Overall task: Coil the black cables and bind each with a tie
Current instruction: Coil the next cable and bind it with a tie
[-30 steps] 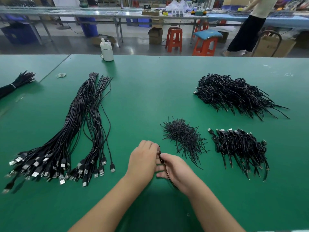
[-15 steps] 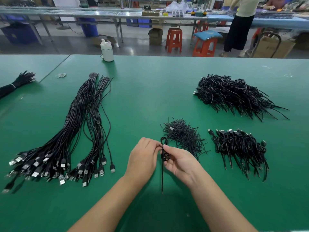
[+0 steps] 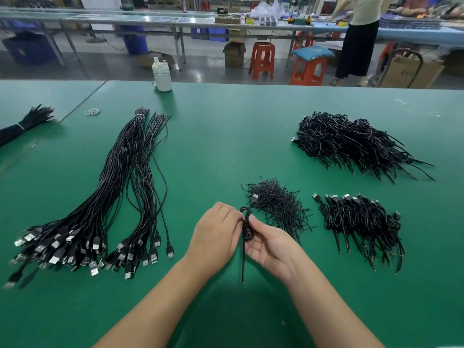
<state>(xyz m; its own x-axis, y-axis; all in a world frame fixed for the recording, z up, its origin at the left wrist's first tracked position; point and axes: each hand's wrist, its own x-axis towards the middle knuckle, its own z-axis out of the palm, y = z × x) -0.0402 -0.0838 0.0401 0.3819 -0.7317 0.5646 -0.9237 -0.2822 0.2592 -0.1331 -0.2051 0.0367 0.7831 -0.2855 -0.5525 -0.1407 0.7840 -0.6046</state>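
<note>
Pinching a small coiled cable (image 3: 247,228) between them, the left hand (image 3: 216,237) and the right hand (image 3: 272,247) are working close together just above the near part of the green table (image 3: 226,136). The left hand's fingers are curling in against the coil's waist, while the right thumb and fingers are gripping it from the other side; 1 loose tail is hanging straight down toward the mat, and its USB plug is sticking up at the top. The thin cord is looking light and springy, so the loops are likely trying to open; holding it at the waist, where the tie belongs, seems the surest grip. Whether a tie is already around it, I cannot tell.

Just beyond the hands, the pile of black twist ties (image 3: 276,204) is lying within easy reach. To its right, the heap of finished coils (image 3: 361,222) is sitting, with a larger heap (image 3: 351,144) farther back. Well to the left, the straight uncoiled cables (image 3: 105,204) are fanning out, plugs nearest. At the far edge, a white bottle (image 3: 162,75) is standing.
</note>
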